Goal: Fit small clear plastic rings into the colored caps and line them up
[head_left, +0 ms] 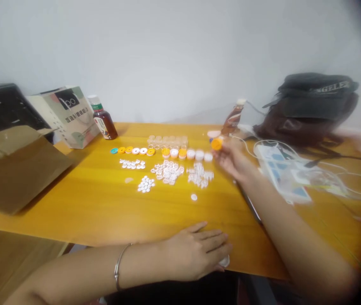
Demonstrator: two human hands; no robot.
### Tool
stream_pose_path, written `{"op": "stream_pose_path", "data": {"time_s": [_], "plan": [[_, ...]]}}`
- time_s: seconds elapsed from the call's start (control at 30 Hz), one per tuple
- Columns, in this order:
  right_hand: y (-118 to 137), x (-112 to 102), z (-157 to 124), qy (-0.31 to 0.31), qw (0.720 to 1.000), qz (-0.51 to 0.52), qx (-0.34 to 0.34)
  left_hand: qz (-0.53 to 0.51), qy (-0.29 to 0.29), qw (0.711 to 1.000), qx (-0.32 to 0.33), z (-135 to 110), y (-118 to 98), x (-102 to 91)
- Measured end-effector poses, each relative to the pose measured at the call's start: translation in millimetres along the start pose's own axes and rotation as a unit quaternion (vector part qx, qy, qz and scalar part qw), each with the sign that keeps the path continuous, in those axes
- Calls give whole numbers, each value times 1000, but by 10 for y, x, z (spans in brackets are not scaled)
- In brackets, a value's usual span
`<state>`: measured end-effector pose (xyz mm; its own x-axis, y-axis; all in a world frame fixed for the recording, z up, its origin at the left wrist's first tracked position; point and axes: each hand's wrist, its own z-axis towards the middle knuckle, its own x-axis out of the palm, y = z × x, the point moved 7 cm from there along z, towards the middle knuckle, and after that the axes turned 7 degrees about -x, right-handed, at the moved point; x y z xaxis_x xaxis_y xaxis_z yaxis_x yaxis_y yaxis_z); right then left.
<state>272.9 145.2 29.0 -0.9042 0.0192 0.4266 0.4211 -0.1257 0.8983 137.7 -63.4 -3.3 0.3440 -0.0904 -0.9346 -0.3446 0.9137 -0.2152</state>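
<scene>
My right hand [232,160] is raised over the back right of the table, its fingers closed round an orange round cap [216,144]. My left hand [196,253] lies palm down at the table's front edge, fingers stretched out. A whitish thing [224,260] shows partly from under its fingertips; its kind is hidden. Beyond the hands runs a row of orange, white and teal round caps [150,151]. Nearer lie white spoked pieces [169,171], clear small pieces [200,174], white discs [146,184] and one lone white disc [194,197].
Behind the row stand clear small cups [167,141]. A brown bottle [105,123], paper bag [75,116] and cardboard box [21,167] are on the left. At right are another bottle [232,117], a dark backpack [307,110], a power strip [282,171] and loose cables.
</scene>
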Motion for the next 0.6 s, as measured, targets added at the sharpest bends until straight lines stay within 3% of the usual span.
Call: {"op": "stream_pose_path", "data": {"time_s": [0.17, 0.27, 0.33, 0.43, 0.6], "plan": [[-57, -8, -6, 3, 999, 4, 45, -83, -10, 993, -87, -79, 276, -154], [-13, -102, 29, -29, 998, -59, 2, -67, -33, 990, -121, -148, 409, -207], [68, -181, 26, -64, 985, -157, -39, -38, -53, 991, -117, -193, 441, -236], [172, -207, -14, -79, 933, -344, -76, 4, -93, 988, -119, -265, 483, -299], [141, -95, -10, -26, 819, -560, -123, 4, -147, 979, -142, -405, 594, -380]]}}
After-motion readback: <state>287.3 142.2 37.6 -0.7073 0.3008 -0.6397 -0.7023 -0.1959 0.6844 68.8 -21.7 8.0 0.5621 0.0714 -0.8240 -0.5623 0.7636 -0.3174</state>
